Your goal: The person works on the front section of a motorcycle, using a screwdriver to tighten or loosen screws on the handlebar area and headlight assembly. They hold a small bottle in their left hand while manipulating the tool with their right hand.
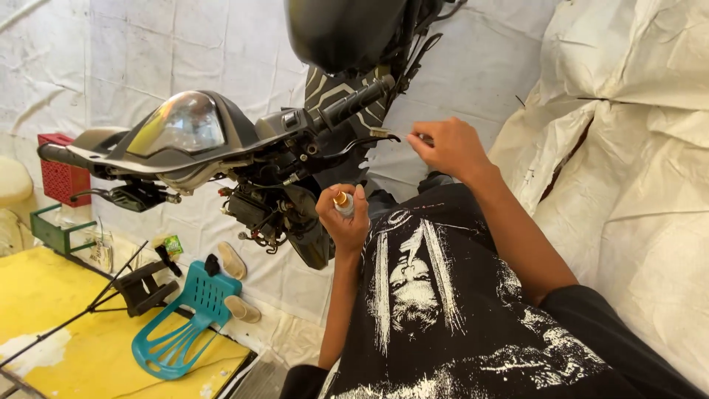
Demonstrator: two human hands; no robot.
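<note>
The principal risk was loss of the small bottle held in the left hand: it sat upright with its gold-coloured cap uppermost, near the person's chest and just beside the exposed wiring and brackets under the motorcycle handlebar. A slackened hold would probably have let it fall to the white sheeting on the floor, or tip its contents onto the black printed shirt. The left grip was closed around the bottle body, fingers wrapped and the thumb against its side, with only the cap and upper part showing. A second risk lay at the right hand, farther away and to the right, whose fingertips were pinched narrowly on a small slender item at the end of the brake lever below the black handlebar grip. The item was too small to identify, and whether it was part of the lever could not be told. Such a fine pinch could slip, and a small part dropped there would be hard to find in the folds of the sheeting. To the near left, a teal plastic chair back lay on the yellow floor, well apart from both hands.
</note>
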